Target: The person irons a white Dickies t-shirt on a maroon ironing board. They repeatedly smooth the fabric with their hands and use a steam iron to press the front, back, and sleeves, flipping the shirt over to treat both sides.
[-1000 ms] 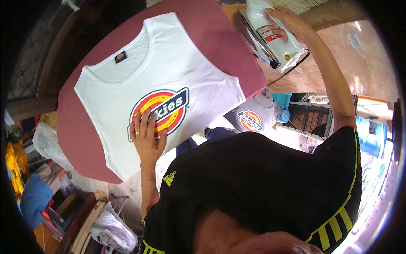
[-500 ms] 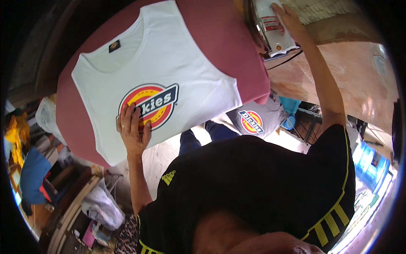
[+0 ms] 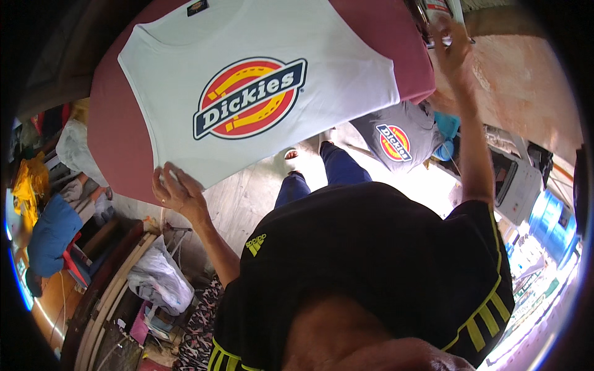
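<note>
Your left hand (image 3: 176, 188) flat with fingers spread on the hem of one white shirt (image 3: 260, 93), shirt laid on one maroon counter (image 3: 120, 148), one grey shirt (image 3: 402, 133) below right, your right hand (image 3: 451, 46) gripping a white box (image 3: 440, 12) at top right

Pale concrete floor (image 3: 247, 198) below. Grey printed shirt (image 3: 402, 133) hanging beside it. Pile of clothes (image 3: 46, 210) at left; white bag (image 3: 158, 278) beside wooden boards (image 3: 117, 290). Blue drum (image 3: 550, 216) at right, daylight bright there.

Garment-printing workshop: shirt (image 3: 247, 99) on padded board (image 3: 117, 148)
</note>
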